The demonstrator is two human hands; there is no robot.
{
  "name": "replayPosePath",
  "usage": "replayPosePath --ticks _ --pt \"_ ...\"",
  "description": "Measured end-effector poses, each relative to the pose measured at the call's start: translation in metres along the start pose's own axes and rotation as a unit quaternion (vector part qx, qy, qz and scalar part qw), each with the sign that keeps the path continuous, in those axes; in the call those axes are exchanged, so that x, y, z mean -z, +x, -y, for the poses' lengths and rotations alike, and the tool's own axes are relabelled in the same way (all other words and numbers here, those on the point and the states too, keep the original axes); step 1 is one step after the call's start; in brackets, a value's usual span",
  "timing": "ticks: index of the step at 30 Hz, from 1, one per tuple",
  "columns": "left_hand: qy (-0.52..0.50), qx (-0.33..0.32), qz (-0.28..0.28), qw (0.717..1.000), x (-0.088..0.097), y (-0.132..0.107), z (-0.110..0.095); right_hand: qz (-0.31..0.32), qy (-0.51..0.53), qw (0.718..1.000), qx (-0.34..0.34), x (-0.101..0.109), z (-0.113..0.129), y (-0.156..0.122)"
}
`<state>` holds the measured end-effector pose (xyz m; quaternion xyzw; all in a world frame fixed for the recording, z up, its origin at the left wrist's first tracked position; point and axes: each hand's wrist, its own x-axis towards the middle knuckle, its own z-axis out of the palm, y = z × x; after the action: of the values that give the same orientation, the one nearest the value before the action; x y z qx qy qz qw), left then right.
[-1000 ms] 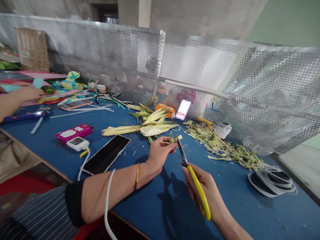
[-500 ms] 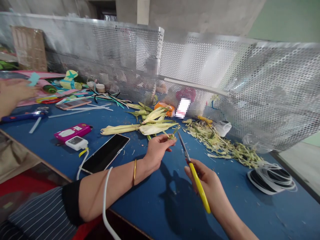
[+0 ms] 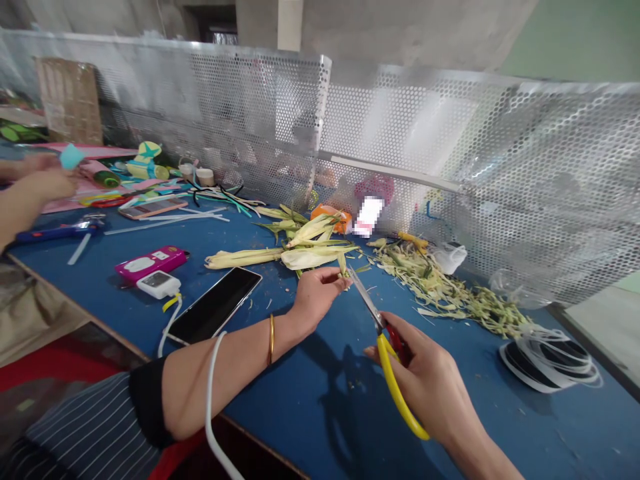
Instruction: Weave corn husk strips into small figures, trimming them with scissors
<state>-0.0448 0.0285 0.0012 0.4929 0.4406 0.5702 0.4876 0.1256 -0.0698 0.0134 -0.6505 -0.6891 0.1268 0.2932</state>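
My left hand (image 3: 320,297) pinches a small piece of corn husk (image 3: 343,268) between thumb and fingertips, just above the blue table. My right hand (image 3: 425,373) grips a pair of scissors (image 3: 395,387) with yellow handles, a bit of red showing by the fingers. The blades point up and left, their tips close beside the pinched piece; whether they touch it I cannot tell. Right behind my left hand lies a pile of pale corn husks (image 3: 315,250). To the right spreads a heap of cut green and yellow scraps (image 3: 440,287).
A black-screened phone (image 3: 215,305), a white device (image 3: 159,285) and a magenta power bank (image 3: 150,264) lie left of my forearm. A white cable (image 3: 209,400) crosses that arm. A ribbon roll (image 3: 550,360) sits at right. Perforated metal sheeting (image 3: 400,133) stands behind. Another person's hands (image 3: 45,183) work at far left.
The scissors have swung further left, their tips now nearer my left fingertips, and the right hand has turned with them. The husk piece now stands more upright. The other person's hands have shifted.
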Motion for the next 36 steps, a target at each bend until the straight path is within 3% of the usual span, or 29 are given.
replayPosePath --ticks 10,15,27,31,36 --pt "0.147 -0.082 0.043 0.985 0.0049 0.0040 0.0069 0.004 -0.039 0.999 -0.012 0.0003 -0.0017 0.0006" --pt "0.156 -0.090 0.048 0.982 0.0044 0.0014 0.0046 0.002 -0.043 0.999 0.000 -0.0002 -0.0011 0.0007" --pt "0.161 -0.108 0.028 0.981 0.0050 0.0018 0.0033 0.028 -0.010 0.999 -0.044 0.0032 0.0028 0.0020" --pt "0.106 -0.065 0.051 0.991 0.0032 0.0011 0.0017 0.037 0.035 0.996 -0.069 0.0015 -0.0014 0.0033" --pt "-0.002 0.090 0.078 0.993 0.0008 0.0013 0.0021 0.009 0.202 0.974 -0.101 -0.0016 -0.0059 0.0048"
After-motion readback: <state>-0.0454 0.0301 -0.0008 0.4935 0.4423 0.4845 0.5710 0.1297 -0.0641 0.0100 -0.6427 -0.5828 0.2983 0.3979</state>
